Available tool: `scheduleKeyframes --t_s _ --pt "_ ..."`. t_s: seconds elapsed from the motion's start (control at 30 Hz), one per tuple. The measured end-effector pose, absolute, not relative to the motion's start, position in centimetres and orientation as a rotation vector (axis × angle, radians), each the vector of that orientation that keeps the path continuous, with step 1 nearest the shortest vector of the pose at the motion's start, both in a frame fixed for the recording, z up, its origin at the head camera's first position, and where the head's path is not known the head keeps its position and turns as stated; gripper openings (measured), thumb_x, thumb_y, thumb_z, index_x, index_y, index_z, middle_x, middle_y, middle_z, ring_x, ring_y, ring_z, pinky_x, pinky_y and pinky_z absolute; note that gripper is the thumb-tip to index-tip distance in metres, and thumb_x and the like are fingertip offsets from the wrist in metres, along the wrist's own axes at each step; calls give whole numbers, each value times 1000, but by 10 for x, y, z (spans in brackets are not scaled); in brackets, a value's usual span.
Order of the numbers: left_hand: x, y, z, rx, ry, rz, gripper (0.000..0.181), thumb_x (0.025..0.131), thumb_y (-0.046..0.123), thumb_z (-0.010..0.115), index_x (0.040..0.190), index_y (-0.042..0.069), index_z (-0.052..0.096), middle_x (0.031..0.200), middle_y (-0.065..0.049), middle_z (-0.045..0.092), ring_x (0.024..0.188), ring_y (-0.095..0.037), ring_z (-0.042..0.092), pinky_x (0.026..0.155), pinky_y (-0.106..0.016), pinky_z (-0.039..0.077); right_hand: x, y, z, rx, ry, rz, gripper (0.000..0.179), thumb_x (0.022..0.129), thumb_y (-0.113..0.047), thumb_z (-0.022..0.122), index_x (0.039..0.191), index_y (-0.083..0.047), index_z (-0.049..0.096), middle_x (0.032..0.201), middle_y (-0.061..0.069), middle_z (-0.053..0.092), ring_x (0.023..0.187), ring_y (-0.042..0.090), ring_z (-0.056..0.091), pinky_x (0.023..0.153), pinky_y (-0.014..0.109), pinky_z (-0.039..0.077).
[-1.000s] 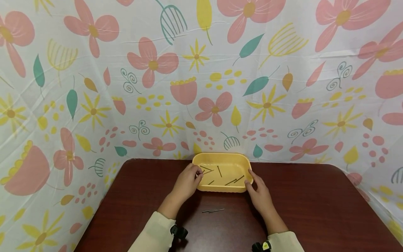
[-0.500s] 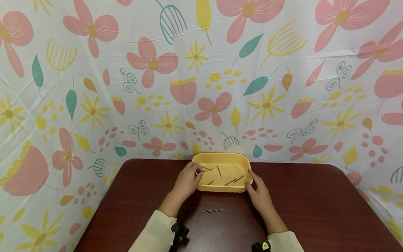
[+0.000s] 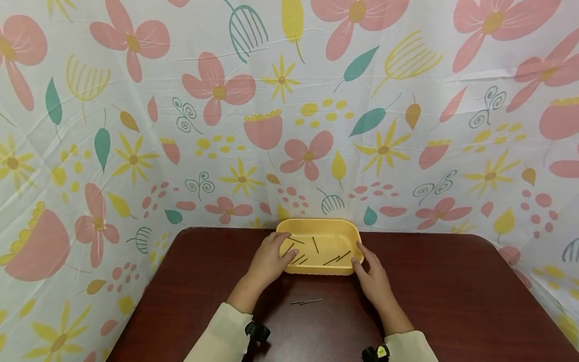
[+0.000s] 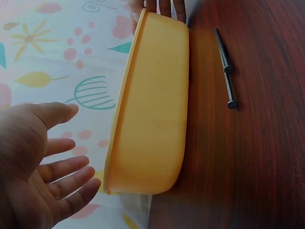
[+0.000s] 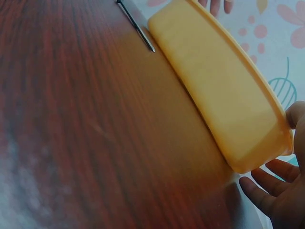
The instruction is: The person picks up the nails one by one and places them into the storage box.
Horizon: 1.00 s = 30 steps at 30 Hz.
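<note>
A yellow plastic tray [image 3: 323, 272] stands at the back of the table with several thin dark nails [image 3: 315, 245] lying loose inside. My left hand [image 3: 270, 258] is over the tray's left end, thumb and fingers spread apart with nothing between them; in the left wrist view the fingers [image 4: 76, 179] are extended near the rim. At the opposite end, my right hand [image 3: 373, 276] holds the tray, its thumb [image 5: 296, 114] against the rim and its fingers along the end wall. Two more nails [image 3: 306, 302] lie side by side on the table in front of the tray.
The dark red wood-grain table [image 3: 434, 291] has rounded back corners. A white cloth [image 3: 393, 171] printed with flowers hangs right behind the tray and along the sides. Black wrist cameras [image 3: 258, 332] sit at both sleeve cuffs.
My left thumb and fingers have parted and let go of the nail they pinched; nails now lie in the tray's left end below them. The right hand and the tray have stayed put.
</note>
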<state>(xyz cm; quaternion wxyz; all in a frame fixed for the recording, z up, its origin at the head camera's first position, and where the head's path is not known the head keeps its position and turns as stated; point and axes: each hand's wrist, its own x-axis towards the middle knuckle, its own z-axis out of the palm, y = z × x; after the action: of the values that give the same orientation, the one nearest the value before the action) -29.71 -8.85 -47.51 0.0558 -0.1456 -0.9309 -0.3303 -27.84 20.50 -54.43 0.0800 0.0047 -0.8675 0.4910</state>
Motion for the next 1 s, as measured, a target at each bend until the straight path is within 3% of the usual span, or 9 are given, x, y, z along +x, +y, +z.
scheduleKeyframes --t_s 0.2,0.73,1.0 --pt "-294 -91 -475 -467 -2827 -1033 58 98 43 66 146 13 54 145 -10 54 133 -31 52 106 -49 48 -278 205 -544 10 -2597 1476 58 106 -41 50 159 -20 35 162 18 33 151 41 28 117 66 26" --pt "-280 -91 -479 -526 -2807 -983 51 97 41 67 139 13 60 142 -9 57 134 -30 53 108 -48 47 -278 205 -546 30 -2591 1466 57 107 -33 51 159 -18 34 161 19 33 150 42 28 117 66 26" --pt "-269 -93 -483 -565 -2795 -960 49 97 40 68 137 12 62 137 -6 60 126 -25 57 101 -44 51 -278 205 -547 45 -2598 1448 59 107 -40 49 160 -19 33 162 19 33 150 44 28 115 68 27"
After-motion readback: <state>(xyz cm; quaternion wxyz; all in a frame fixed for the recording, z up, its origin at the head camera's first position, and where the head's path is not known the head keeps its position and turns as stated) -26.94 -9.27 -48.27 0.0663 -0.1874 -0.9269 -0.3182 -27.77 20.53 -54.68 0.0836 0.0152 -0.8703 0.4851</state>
